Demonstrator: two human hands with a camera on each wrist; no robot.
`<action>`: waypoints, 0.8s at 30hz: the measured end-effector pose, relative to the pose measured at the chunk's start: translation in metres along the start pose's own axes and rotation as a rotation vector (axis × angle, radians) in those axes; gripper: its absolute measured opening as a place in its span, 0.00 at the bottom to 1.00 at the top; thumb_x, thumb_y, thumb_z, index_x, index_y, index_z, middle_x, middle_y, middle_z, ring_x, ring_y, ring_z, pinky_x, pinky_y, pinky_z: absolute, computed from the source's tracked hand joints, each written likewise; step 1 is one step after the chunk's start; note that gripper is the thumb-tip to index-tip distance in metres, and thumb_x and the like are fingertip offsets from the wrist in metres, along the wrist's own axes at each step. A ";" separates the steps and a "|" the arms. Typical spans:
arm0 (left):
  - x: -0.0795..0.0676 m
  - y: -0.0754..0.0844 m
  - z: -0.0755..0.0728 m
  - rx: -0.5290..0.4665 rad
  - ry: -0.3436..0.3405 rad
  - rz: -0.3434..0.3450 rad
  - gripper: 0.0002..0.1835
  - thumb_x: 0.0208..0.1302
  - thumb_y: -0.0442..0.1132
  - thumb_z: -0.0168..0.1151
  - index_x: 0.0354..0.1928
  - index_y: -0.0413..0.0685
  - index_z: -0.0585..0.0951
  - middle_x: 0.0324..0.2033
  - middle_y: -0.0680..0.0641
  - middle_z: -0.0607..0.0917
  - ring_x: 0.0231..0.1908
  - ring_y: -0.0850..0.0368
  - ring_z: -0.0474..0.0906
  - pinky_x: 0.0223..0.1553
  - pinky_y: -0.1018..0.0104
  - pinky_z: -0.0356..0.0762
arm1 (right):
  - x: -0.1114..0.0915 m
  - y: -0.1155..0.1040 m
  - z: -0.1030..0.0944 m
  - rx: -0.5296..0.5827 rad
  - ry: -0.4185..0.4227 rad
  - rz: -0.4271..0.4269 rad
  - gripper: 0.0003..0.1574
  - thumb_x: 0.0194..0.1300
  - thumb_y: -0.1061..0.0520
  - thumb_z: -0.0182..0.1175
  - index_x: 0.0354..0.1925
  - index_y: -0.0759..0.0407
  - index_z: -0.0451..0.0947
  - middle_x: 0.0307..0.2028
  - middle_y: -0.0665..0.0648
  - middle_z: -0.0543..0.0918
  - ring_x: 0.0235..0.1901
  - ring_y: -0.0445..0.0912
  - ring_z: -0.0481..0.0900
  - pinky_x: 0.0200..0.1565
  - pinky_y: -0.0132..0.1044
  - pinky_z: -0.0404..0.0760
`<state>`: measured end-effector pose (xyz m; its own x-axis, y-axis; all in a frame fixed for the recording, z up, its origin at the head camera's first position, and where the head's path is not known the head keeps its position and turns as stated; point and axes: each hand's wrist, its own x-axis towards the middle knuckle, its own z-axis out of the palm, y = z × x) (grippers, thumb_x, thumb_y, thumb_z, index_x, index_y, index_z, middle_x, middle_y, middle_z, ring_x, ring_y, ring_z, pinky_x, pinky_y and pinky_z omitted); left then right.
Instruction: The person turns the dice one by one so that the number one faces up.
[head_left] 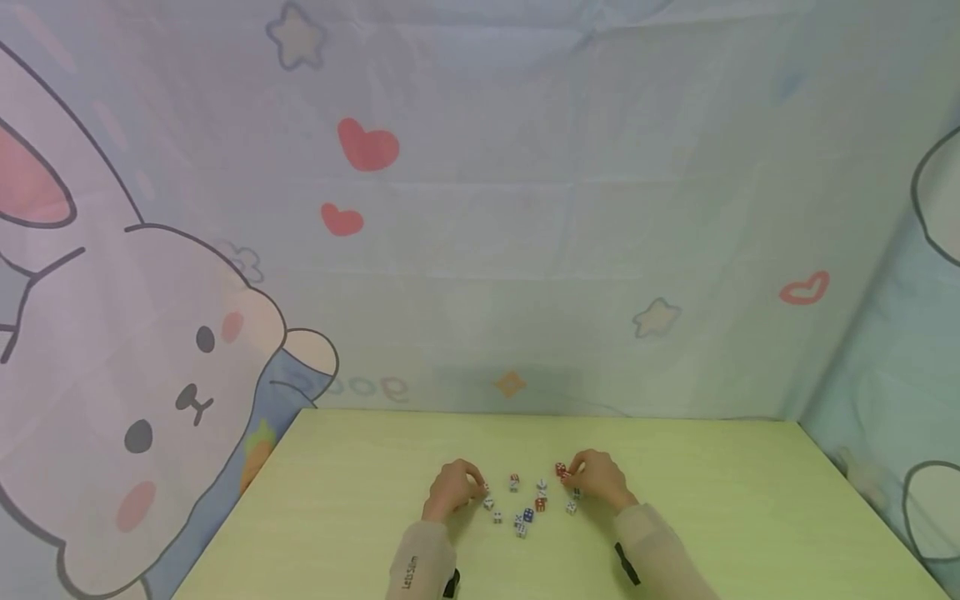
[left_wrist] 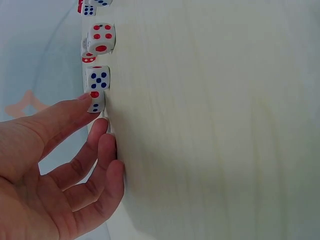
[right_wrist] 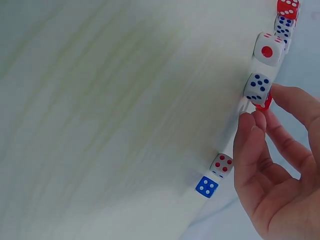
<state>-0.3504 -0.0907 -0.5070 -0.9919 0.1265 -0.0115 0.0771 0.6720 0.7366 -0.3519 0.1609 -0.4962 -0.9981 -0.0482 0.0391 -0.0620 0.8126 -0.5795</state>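
On the left side of the dice group, my left hand pinches a white die between thumb and fingers, low at the table. Another white die with blue pips stands against it in the left wrist view. Across the group, my right hand holds a red die at the tips of thumb and forefinger. In the right wrist view a white die with blue pips partly hides that red die. A second red die lies just beyond the right fingertips in the head view.
Between the hands lie several loose dice, among them an orange-red die, a blue die and a white die. They rest on a pale yellow table. Behind its far edge hangs a printed cloth.
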 end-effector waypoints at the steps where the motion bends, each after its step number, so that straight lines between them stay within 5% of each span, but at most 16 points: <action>1: 0.000 0.000 0.000 0.000 0.000 -0.001 0.03 0.50 0.36 0.65 0.28 0.44 0.82 0.16 0.48 0.80 0.08 0.64 0.55 0.10 0.72 0.55 | 0.000 0.000 0.000 0.005 0.004 0.000 0.11 0.50 0.55 0.64 0.30 0.61 0.78 0.30 0.57 0.82 0.21 0.43 0.73 0.21 0.34 0.69; 24: -0.003 0.003 -0.002 0.022 0.000 0.006 0.04 0.50 0.36 0.65 0.28 0.44 0.82 0.20 0.47 0.80 0.10 0.63 0.58 0.12 0.72 0.57 | 0.005 0.013 0.004 0.099 -0.029 -0.104 0.08 0.47 0.58 0.66 0.26 0.55 0.75 0.20 0.52 0.79 0.16 0.43 0.73 0.18 0.33 0.67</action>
<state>-0.3477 -0.0910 -0.5033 -0.9913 0.1312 -0.0071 0.0858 0.6872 0.7214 -0.3575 0.1685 -0.5070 -0.9859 -0.1469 0.0804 -0.1635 0.7410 -0.6513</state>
